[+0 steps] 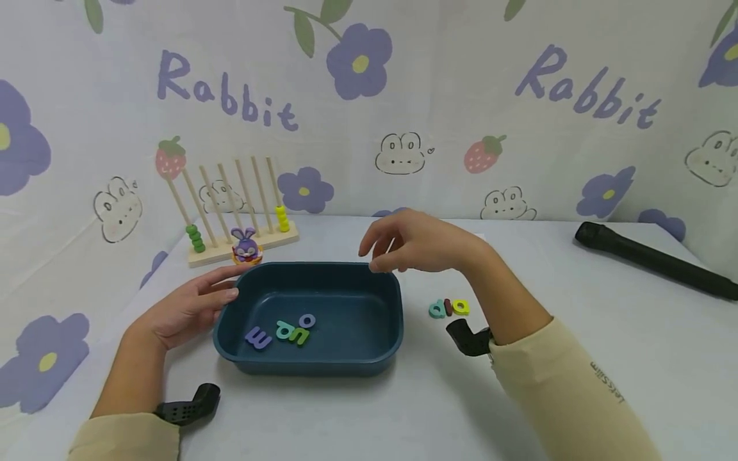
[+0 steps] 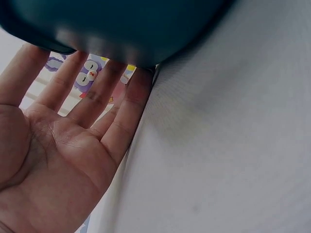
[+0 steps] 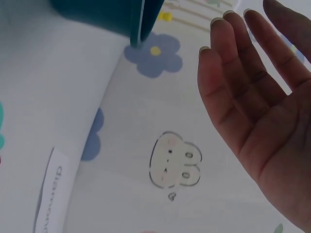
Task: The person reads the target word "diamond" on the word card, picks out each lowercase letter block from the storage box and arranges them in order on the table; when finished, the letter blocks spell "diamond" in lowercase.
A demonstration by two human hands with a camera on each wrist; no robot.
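In the head view, the left hand (image 1: 187, 307) rested at the left end of a dark blue-green tray (image 1: 352, 333), its fingers nearly straight and touching the rim, while the right hand (image 1: 423, 242) hung over the far right corner with loosely bent fingers, a gap between them and the thumb, and nothing visible in their hold. Inside the tray, toward its left near part, lay a purple m (image 1: 257, 338), a turquoise d (image 1: 284, 330), a green letter (image 1: 299, 336) and a purple o (image 1: 307, 321); from the right fingers they lay lower, leftward and nearer the person, along the tray's left-to-right long axis. The left hand was the closer one, though outside the wall. Right of the tray, on the white surface (image 1: 669, 358), a short row of three letters (image 1: 448, 307) sat below the right forearm. Behind stood a rabbit toy (image 1: 246, 248) and a rod stand (image 1: 278, 239); a microphone (image 1: 651, 259) lay far right. The left wrist view showed the fingers extended and spread against the tray's underside or wall. The right wrist view showed bare, slightly curved fingers apart from the tray, and a paper strip (image 3: 52, 189) apparently reading "diamond".
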